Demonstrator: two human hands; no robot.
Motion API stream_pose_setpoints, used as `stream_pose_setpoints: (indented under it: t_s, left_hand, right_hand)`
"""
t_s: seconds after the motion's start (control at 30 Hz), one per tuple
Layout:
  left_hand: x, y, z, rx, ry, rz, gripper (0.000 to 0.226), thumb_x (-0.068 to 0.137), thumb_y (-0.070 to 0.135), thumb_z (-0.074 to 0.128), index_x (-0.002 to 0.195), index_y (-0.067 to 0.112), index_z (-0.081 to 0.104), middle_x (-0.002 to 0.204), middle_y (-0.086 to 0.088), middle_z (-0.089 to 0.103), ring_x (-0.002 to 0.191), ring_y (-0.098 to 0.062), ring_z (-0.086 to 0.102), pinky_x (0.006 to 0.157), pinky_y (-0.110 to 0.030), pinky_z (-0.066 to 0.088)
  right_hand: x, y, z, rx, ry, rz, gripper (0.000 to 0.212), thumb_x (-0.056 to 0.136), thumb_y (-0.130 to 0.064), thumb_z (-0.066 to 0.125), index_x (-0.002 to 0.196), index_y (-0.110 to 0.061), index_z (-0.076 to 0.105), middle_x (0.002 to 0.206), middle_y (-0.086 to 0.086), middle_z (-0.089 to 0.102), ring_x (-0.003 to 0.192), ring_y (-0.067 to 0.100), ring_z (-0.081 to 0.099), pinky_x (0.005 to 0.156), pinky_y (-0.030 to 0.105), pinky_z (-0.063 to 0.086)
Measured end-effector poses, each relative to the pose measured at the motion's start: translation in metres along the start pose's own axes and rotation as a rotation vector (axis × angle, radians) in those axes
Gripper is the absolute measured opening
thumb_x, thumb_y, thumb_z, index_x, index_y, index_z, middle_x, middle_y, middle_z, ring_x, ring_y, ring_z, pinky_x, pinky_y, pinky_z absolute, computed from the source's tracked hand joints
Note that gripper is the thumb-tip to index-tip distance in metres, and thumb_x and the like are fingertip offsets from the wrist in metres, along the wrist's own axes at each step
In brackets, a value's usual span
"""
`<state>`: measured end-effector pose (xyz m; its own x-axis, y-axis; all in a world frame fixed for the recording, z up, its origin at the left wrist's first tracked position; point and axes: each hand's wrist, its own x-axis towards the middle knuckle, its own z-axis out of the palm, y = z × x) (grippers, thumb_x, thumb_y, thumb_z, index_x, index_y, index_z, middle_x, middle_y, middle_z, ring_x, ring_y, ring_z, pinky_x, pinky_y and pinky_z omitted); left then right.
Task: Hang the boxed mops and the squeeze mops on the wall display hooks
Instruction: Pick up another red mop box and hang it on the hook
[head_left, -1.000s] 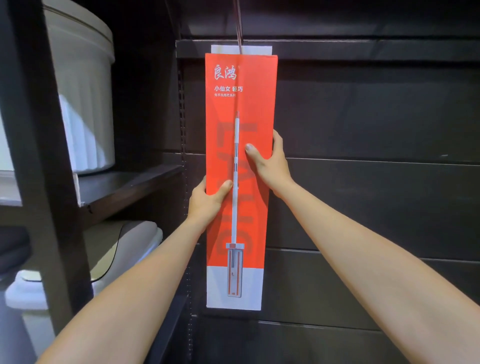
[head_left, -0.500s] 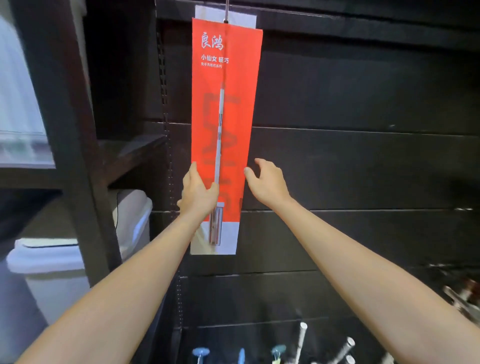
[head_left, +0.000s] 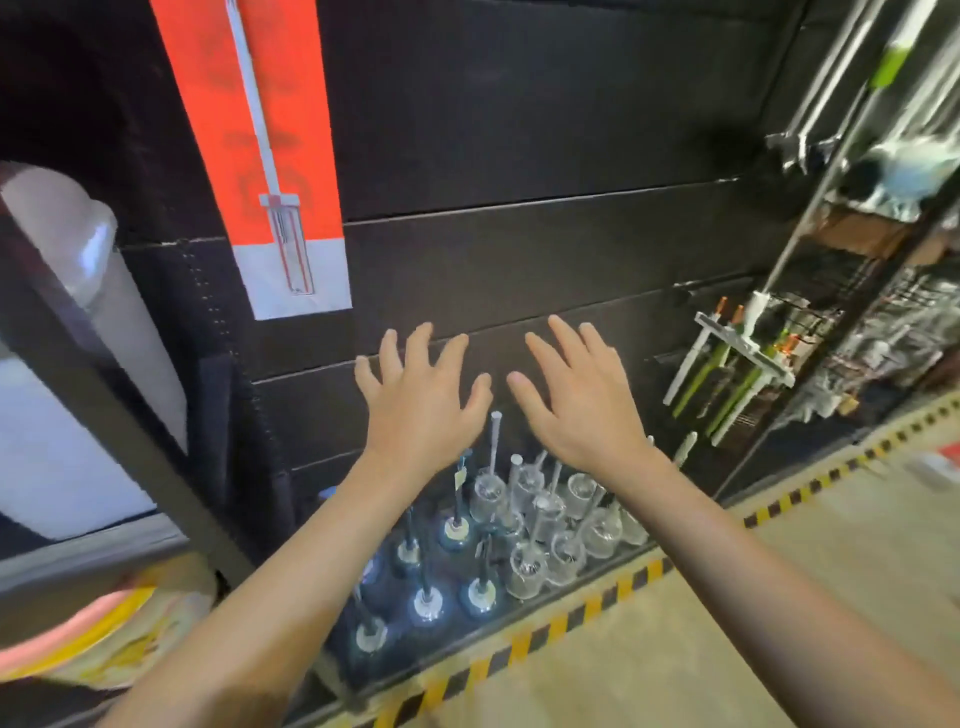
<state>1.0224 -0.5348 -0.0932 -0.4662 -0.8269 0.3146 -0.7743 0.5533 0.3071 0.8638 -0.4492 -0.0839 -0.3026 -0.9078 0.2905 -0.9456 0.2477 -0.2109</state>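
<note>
Box is up, hands off

Both hands, left (head_left: 421, 410) and right (head_left: 582, 405), have let go of the red box (head_left: 270, 156) and dropped below it, fingers spread, empty. It hangs on the wall by itself, so next mop, I guess.

Wall panel (head_left: 519, 156): dark, slatted; red-and-white boxed mop (head_left: 270, 156) hangs flat against it at eleven o'clock.
Floor ledge (head_left: 467, 660): toilet brushes in holders (head_left: 498, 540) stand on it at six o'clock.

boxed mop (head_left: 260, 130): orange-red, white base | wall (head_left: 519, 156): black | floor tape (head_left: 597, 608): yellow-black stripes
</note>
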Motion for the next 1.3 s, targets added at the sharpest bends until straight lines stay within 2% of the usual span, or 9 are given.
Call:
stream_pose_setpoints:
  t_s: [0.17,0.27,0.37,0.5,0.73,0.83,0.97,1.23,1.3]
  left_hand:
    - [-0.054,0.083,0.050,0.016,-0.142,0.098,0.066,0.094,0.061,0.027,0.149,0.031,0.048,0.162,-0.009,0.036,0.151,-0.045,0.023,0.116,-0.071,0.017]
    - [-0.077,0.150,0.082,0.042,-0.197,0.191,0.065,0.092,0.059,0.032,0.143,0.028,0.057,0.155,-0.013,0.047,0.146,-0.049,0.033,0.112,-0.074,0.023]
    - [-0.095,0.224,0.113,0.052,-0.244,0.281,0.062,0.092,0.058,0.037,0.142,0.028,0.059,0.154,-0.014,0.049,0.146,-0.049,0.035,0.112,-0.074,0.024]
    - [-0.121,0.317,0.150,0.009,-0.290,0.391,0.065,0.090,0.060,0.033,0.140,0.028,0.061,0.151,-0.015,0.052,0.142,-0.049,0.040,0.109,-0.073,0.028]
    - [-0.170,0.436,0.204,-0.073,-0.387,0.583,0.063,0.092,0.061,0.034,0.141,0.029,0.059,0.155,-0.012,0.047,0.147,-0.047,0.033,0.112,-0.073,0.023]
    - [-0.186,0.477,0.221,-0.086,-0.422,0.689,0.064,0.093,0.061,0.033,0.142,0.029,0.059,0.154,-0.013,0.048,0.146,-0.049,0.033,0.110,-0.074,0.025]
    - [-0.195,0.518,0.250,-0.096,-0.434,0.825,0.061,0.093,0.058,0.038,0.142,0.028,0.059,0.153,-0.014,0.049,0.144,-0.049,0.037,0.109,-0.075,0.028]
    - [-0.154,0.589,0.329,-0.055,-0.535,0.861,0.066,0.095,0.063,0.033,0.155,0.036,0.039,0.163,-0.008,0.036,0.153,-0.042,0.022,0.118,-0.069,0.015]
    - [-0.131,0.608,0.353,-0.082,-0.503,0.888,0.066,0.094,0.061,0.035,0.153,0.032,0.044,0.159,-0.010,0.041,0.150,-0.045,0.026,0.116,-0.070,0.018]
  right_hand:
    - [-0.092,0.085,-0.003,-0.063,-0.038,0.147,0.070,0.100,-0.063,0.022,0.155,-0.024,0.044,0.167,0.007,0.033,0.154,0.038,0.024,0.122,0.058,0.024]
    - [-0.145,0.143,-0.013,-0.085,-0.056,0.255,0.069,0.100,-0.062,0.025,0.154,-0.025,0.046,0.166,0.006,0.035,0.153,0.037,0.027,0.120,0.059,0.027]
    - [-0.195,0.204,-0.026,-0.078,-0.072,0.360,0.069,0.099,-0.062,0.024,0.152,-0.025,0.048,0.164,0.007,0.037,0.152,0.040,0.029,0.120,0.060,0.029]
    - [-0.257,0.282,-0.042,-0.088,-0.060,0.477,0.070,0.098,-0.062,0.027,0.149,-0.021,0.053,0.162,0.011,0.041,0.148,0.045,0.035,0.117,0.061,0.034]
    - [-0.354,0.369,-0.078,-0.105,0.037,0.729,0.065,0.100,-0.059,0.032,0.147,-0.020,0.053,0.160,0.010,0.044,0.146,0.046,0.035,0.113,0.064,0.036]
    - [-0.388,0.395,-0.082,-0.086,0.034,0.835,0.068,0.100,-0.062,0.027,0.152,-0.023,0.048,0.165,0.009,0.037,0.151,0.044,0.029,0.119,0.062,0.031]
    - [-0.414,0.429,-0.079,-0.062,-0.014,0.929,0.070,0.101,-0.061,0.020,0.155,-0.024,0.043,0.168,0.008,0.030,0.154,0.040,0.025,0.121,0.060,0.029]
    - [-0.395,0.518,-0.068,-0.002,-0.037,1.064,0.072,0.100,-0.064,0.015,0.158,-0.027,0.039,0.168,0.006,0.028,0.156,0.040,0.019,0.124,0.060,0.024]
    - [-0.375,0.550,-0.065,0.002,-0.044,1.069,0.071,0.101,-0.064,0.016,0.158,-0.028,0.039,0.168,0.006,0.029,0.156,0.039,0.019,0.124,0.059,0.022]
